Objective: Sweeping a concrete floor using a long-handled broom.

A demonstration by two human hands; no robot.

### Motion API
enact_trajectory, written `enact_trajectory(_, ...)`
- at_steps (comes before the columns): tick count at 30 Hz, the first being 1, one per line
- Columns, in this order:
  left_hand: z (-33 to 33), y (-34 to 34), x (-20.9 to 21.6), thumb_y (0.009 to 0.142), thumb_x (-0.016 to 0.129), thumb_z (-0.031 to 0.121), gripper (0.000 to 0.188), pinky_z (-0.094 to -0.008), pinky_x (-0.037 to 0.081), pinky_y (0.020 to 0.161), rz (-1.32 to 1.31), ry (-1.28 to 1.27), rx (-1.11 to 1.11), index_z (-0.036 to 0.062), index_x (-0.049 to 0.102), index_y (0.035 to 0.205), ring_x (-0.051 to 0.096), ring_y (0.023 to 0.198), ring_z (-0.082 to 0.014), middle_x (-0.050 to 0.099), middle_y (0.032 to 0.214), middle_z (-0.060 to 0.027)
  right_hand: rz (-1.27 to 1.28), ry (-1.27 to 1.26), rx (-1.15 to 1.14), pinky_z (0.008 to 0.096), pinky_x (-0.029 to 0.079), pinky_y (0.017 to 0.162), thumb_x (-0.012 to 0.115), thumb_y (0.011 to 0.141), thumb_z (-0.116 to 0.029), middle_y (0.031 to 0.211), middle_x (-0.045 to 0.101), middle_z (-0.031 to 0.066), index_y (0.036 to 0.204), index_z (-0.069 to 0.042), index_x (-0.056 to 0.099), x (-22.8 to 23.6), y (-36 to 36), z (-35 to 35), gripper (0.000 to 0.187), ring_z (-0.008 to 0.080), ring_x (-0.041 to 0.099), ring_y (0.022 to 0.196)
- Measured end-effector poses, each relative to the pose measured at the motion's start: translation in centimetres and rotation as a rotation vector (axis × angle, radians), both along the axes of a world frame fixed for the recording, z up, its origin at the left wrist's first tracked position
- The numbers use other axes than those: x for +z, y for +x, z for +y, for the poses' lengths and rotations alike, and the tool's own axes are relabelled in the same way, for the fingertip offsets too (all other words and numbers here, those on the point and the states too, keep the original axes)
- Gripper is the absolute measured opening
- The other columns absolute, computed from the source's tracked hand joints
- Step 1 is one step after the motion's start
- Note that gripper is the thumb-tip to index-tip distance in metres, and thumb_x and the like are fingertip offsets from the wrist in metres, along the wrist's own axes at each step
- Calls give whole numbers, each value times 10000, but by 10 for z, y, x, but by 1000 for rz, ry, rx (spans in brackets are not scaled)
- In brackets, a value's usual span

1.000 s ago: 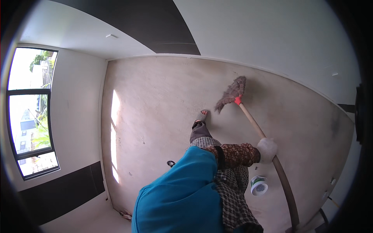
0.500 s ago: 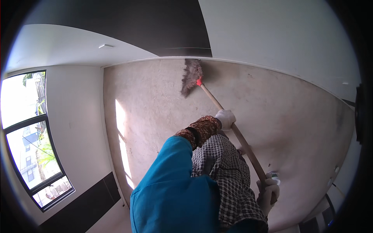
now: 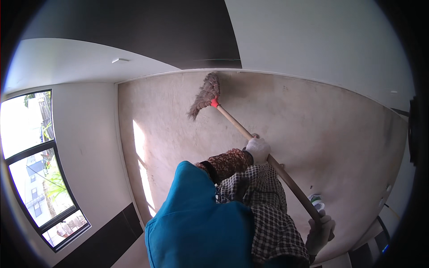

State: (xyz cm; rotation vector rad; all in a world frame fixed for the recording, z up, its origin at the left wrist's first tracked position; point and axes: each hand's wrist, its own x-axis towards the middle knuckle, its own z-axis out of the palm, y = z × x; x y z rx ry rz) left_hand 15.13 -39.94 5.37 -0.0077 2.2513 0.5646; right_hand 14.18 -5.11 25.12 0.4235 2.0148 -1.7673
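A long-handled mop point(image 3: 208, 93) with a shaggy grey-brown head and a red collar rests on the floor near the far wall. Its wooden handle point(image 3: 292, 185) slants down to the right across my front. My left hand point(image 3: 258, 150), in a white glove, wraps round the handle at mid-length. Near the handle's lower end my right hand point(image 3: 320, 232), gloved too, is closed on it. The mop head lies flat, its left strands trailing toward me.
The dull concrete-like floor point(image 3: 170, 107) is bounded by a white skirting edge and walls with dark panels point(image 3: 147, 31). At left is a black-framed window point(image 3: 40, 165). Sunlight stripes the floor near it. A white and green item point(image 3: 316, 202) sits on the floor by my right hand.
The mop head has moved left and slightly toward me, away from the far wall. My right hand has shifted right and down with the handle end; my left hand has dropped slightly.
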Motion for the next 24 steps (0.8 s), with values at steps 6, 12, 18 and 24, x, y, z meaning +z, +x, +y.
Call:
enact_trajectory(6, 14, -27, -65, 743, 727, 286, 180, -400, 562, 733, 37, 112, -138, 162, 752, 871, 687, 900, -261, 705, 854, -49, -36, 18, -198, 340, 510, 911, 564, 982, -142, 1085, 552, 98, 997, -13, 492, -5, 34, -28, 149, 234, 547, 1171)
enact_trajectory(12, 99, -47, 1, 753, 703, 259, 138, -421, 552, 705, 144, 246, -219, 153, 752, 827, 692, 839, -274, 694, 789, -59, 210, -3, -218, 483, 632, 823, 508, 979, -268, 1007, 634, 134, 914, -31, 608, 81, 55, 32, 265, 412, 584, 1153)
enact_trajectory(18, 61, -9, 5, 760, 690, 264, 148, -429, 552, 660, 9, 128, -146, 135, 752, 797, 701, 762, -274, 682, 738, -71, -112, -72, -243, 229, 547, 723, 569, 972, -156, 975, 544, 48, 925, -28, 525, 44, 34, 66, 143, 207, 574, 1119)
enact_trajectory(24, 9, -17, -41, 747, 703, 292, 177, -407, 557, 707, -37, 83, -222, 164, 765, 851, 709, 833, -278, 714, 808, -89, -155, 58, -555, 360, 528, 800, 540, 987, -301, 1010, 566, 60, 984, -73, 526, 13, 53, -62, 229, 241, 569, 1147)
